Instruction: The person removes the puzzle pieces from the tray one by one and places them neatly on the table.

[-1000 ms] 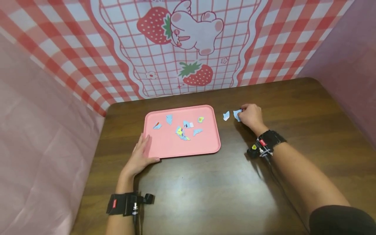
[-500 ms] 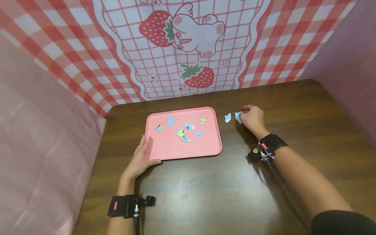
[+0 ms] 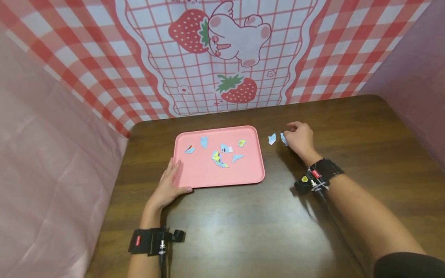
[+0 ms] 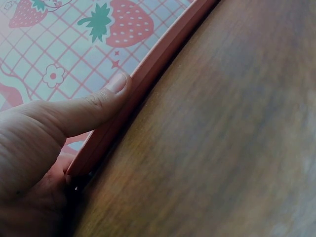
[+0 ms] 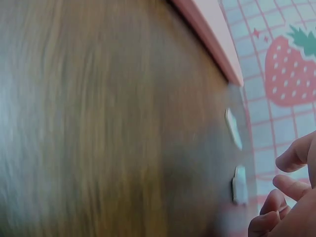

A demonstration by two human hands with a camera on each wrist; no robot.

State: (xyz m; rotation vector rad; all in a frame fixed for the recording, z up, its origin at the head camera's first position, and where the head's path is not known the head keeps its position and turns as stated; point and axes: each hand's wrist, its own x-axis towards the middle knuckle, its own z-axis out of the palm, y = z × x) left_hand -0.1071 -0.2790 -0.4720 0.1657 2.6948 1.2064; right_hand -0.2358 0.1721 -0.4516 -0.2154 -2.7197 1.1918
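Note:
My left hand (image 3: 167, 186) holds the near left corner of a pink tray (image 3: 201, 178), fingers over the left rim and thumb along the front rim, as the left wrist view shows up close. Several irregular light-blue pieces like torn paper lie on the tray, among them one with yellow patches (image 3: 217, 157). My right hand (image 3: 299, 138), fingers loosely bent, hovers over a pale blue piece (image 3: 283, 139) and partly hides it. In the right wrist view that piece (image 5: 240, 187) lies on the table, apart from the fingertips. A second piece (image 3: 272, 139) sits between it and the tray.
The brown wooden table (image 3: 243, 227) extends in front of the tray and to the right. A cloth with strawberries and red checks (image 3: 240, 90) hangs behind the table's back edge. A cable (image 3: 342, 235) runs along my right forearm.
My right hand has shifted slightly over the right-hand piece and now covers more of it. The head view has tilted a little; the left hand and tray stay put.

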